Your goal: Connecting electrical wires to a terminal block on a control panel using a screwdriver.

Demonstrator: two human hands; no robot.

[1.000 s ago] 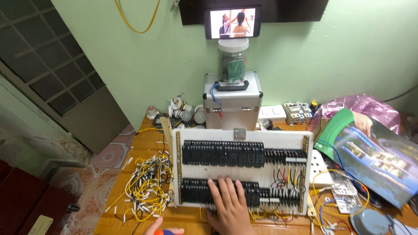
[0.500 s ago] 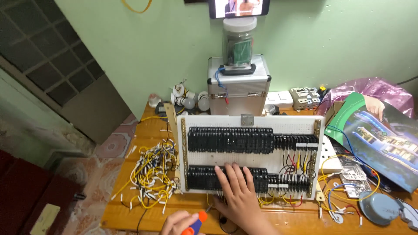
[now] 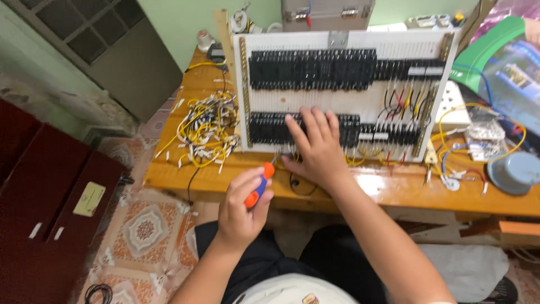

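The left hand (image 3: 243,211) is closed around an orange and blue screwdriver (image 3: 257,187), tip up toward the lower edge of the white panel (image 3: 315,101), probably to reach the screws there. The right hand (image 3: 318,147) lies flat w/ fingers spread on the lower row of black terminal blocks (image 3: 270,128), it seems to steady the board. Left of the panel, a heap of yellow and white wires (image 3: 203,129) lies on the wooden worktop (image 3: 180,169), near for picking. A grey round lid (image 3: 514,171) sits at far right.
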